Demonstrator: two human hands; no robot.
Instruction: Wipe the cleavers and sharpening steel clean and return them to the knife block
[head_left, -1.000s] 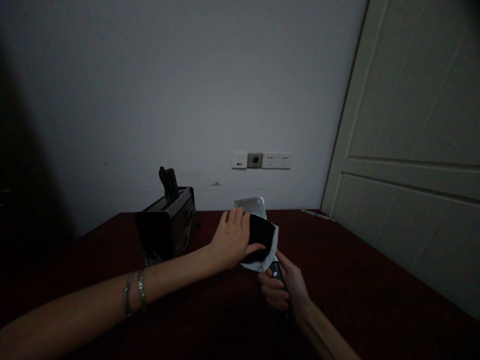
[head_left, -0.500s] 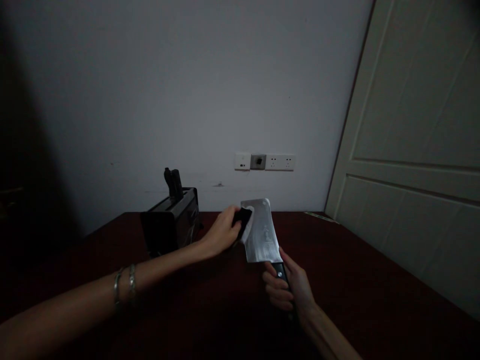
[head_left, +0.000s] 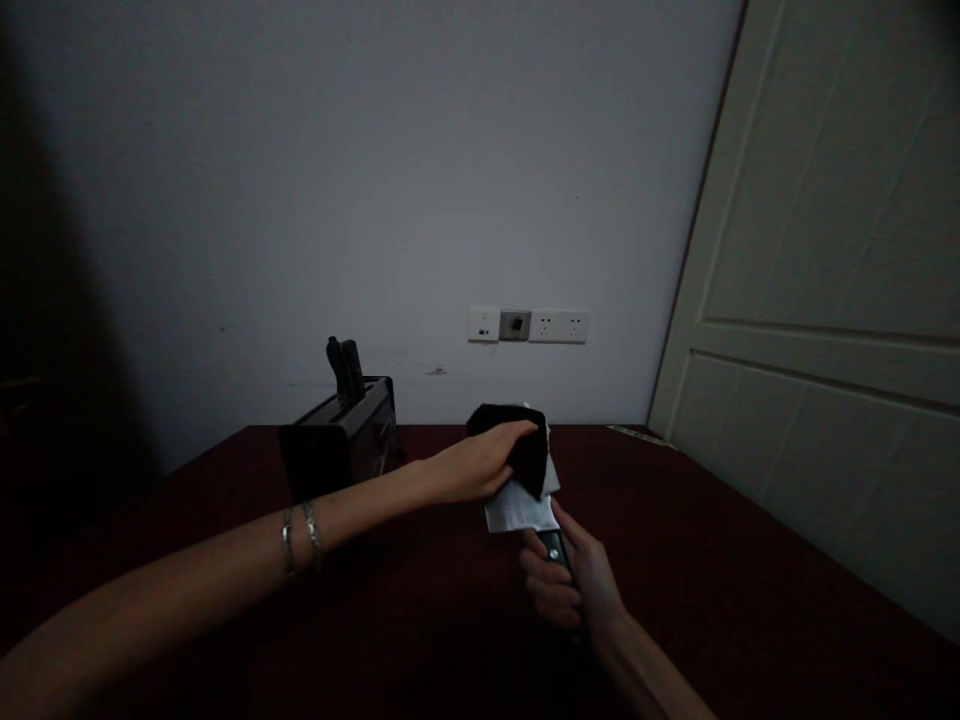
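My right hand (head_left: pixel 574 580) is closed around the dark handle of a cleaver, holding it above the dark red table (head_left: pixel 712 560) with the wide steel blade (head_left: pixel 517 512) pointing away from me. My left hand (head_left: pixel 480 465) presses a black-and-white cloth (head_left: pixel 517 450) over the upper part of the blade, fingers wrapped around the cloth. Only the lower strip of the blade shows beneath the cloth. Two bracelets sit on my left wrist.
A black knife block (head_left: pixel 341 440) with dark handles sticking out stands on the table to the left of my hands, near the wall. Wall sockets (head_left: pixel 529 325) are behind it. A pale door (head_left: pixel 832 300) stands at the right.
My left hand has moved the cloth from the blade's left edge back over the top of the blade, covering most of it. The right hand holds the cleaver almost still.
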